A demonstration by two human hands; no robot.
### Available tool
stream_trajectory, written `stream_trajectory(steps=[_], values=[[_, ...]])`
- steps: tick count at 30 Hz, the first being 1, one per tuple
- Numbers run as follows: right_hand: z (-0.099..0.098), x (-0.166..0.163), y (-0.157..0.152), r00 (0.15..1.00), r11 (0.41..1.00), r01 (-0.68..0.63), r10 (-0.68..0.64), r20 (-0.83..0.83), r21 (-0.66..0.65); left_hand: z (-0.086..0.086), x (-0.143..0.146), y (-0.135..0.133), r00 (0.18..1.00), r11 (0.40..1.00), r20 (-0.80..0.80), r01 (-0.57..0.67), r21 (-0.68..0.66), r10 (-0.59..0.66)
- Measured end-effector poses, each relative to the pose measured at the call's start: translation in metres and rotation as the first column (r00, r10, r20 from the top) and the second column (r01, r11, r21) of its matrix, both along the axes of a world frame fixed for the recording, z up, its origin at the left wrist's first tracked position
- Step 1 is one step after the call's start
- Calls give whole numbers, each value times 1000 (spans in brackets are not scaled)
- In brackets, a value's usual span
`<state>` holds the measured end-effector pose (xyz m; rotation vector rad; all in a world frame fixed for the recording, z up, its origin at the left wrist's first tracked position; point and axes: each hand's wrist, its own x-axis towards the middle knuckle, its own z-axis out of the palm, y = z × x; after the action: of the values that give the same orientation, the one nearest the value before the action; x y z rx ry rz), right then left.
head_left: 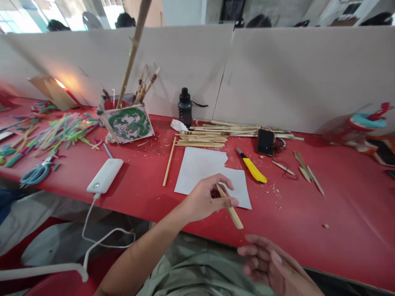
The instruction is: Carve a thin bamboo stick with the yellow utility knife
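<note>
Left hand (206,199) pinches the strip (236,218) between thumb and fingers over the bench (308,230) by the near edge of the paper (200,166), right hand (268,261) empty, fingers loosely parted; strip is probably light, stiff, splinter-prone, best gripped mid-length.

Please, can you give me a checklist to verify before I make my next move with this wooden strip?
1. Wooden strip held: ok, between the left hand's thumb and fingers.
2. Right hand free: ok, nothing visible in it.
3. Yellow cutter set down, apart from the phone: ok.
4. Cutter blade retracted: cannot tell, too small to see.
5. White paper whole: not ok, its far right corner is missing.
6. Red table free of chips: not ok, some lie near the cutter.
</note>
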<state>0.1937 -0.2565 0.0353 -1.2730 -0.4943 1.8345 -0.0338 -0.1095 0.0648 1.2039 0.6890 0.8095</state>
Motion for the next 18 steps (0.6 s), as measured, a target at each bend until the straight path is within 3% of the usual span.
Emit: stream_trajectory(steps=[6, 11, 13, 15, 18], values=[[7, -35, 58, 999, 996, -14, 18, -44, 86, -1, 5, 3, 995, 992, -96, 26, 123, -14], [17, -51, 109, 998, 988, -40, 46, -37, 149, -1, 4, 28, 979, 958, -185, -26, 284, 82], [12, -52, 137, 1000, 977, -18, 17, 8, 214, -3, 5, 48, 965, 923, -157, -142, 357, 210], [2, -50, 167, 990, 934, -6, -45, 134, 358, -3, 7, 72, 920, 864, -44, -348, 365, 389], [-20, -43, 207, 864, 805, -124, -200, 461, 580, 1, 10, 112, 836, 821, 1, -538, 193, 548]])
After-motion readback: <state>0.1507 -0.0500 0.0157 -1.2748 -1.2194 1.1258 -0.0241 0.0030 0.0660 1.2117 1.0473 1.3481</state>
